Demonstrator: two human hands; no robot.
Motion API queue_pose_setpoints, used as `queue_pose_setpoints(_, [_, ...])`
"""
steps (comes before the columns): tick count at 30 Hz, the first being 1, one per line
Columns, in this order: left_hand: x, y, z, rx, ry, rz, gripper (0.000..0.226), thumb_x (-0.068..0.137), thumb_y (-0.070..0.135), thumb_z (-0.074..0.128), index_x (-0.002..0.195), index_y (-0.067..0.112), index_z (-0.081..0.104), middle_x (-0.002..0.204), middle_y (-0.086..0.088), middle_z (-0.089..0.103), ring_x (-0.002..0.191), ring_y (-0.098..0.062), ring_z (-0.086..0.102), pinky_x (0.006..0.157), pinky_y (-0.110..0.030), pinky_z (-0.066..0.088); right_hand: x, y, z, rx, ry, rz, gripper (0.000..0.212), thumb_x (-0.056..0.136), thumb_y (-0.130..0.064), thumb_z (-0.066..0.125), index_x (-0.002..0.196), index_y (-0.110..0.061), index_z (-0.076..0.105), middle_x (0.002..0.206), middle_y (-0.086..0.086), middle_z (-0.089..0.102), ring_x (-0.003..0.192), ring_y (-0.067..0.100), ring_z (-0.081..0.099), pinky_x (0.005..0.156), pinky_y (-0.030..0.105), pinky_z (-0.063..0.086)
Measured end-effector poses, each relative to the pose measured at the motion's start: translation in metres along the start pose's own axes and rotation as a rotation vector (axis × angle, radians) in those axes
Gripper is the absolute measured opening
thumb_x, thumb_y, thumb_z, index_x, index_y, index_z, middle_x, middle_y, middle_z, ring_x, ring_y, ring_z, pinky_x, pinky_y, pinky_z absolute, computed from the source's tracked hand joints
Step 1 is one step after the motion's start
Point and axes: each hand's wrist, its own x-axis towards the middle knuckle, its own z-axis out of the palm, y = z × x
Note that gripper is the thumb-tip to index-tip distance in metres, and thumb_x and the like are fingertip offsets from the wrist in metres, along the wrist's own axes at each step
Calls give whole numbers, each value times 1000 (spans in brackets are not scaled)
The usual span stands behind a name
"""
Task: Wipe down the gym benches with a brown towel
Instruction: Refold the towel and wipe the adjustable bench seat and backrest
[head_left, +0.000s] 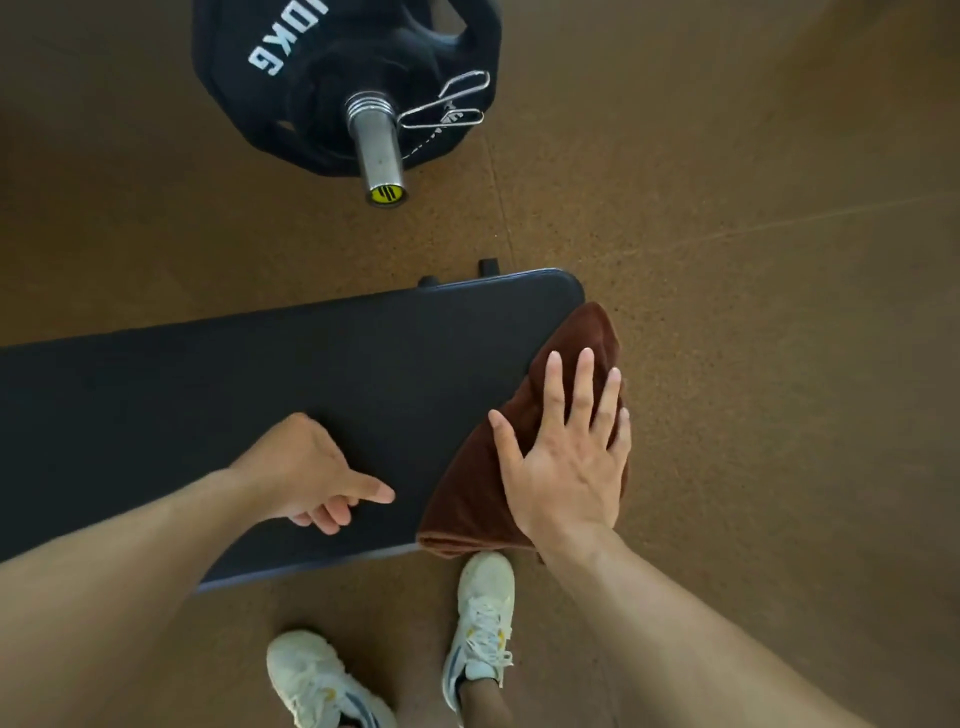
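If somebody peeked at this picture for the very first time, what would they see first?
Probably the right hand spread flat on the brown towel, pressing it over the right end of the dark bench. Next, the big black weight plate marked in KG at the top, on a shiny barbell end above the brown floor. The left hand rests on the bench with curled fingers, and two white sneakers stand below.

Black padded desk (260, 395) across frame centre-left, rounded corner at upper right. Brown towel (483, 488) draped over right end, overhanging edge. Left hand (306, 473) resting on pad, lower centre. Speckled brown floor (753, 260) beneath. On floor: white shoes (485, 618), bottom centre; black weight plate (322, 78) on barbell sleeve (376, 150), top.
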Motion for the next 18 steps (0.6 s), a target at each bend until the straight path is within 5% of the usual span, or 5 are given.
queue_pose_setpoints(7, [11, 4, -4, 26, -79, 3, 44, 69, 42, 90, 77, 1, 77, 66, -10, 77, 64, -21, 77, 70, -35, 63, 112, -27, -38, 193, 62, -58, 68, 104, -67, 24, 164, -36, 18, 176, -4, 8, 162, 26, 6, 123, 53, 33])
queue_pose_setpoints(12, [14, 0, -7, 10, -118, 37, 45, 68, 44, 91, 78, 2, 78, 66, -9, 77, 64, -20, 77, 69, -34, 63, 70, -32, -16, 63, 171, -100, 60, 108, -57, 26, 164, -35, 23, 175, -6, 14, 162, 26, 4, 129, 54, 15])
queue_pose_setpoints(18, [15, -9, -8, 2, -151, 117, 43, 73, 48, 87, 79, 7, 78, 64, -2, 76, 62, -15, 76, 71, -34, 64, -25, -27, 17, -141, 44, -597, 61, 102, -60, 45, 160, -41, 36, 160, -1, 47, 149, 34, 39, 126, 58, 20])
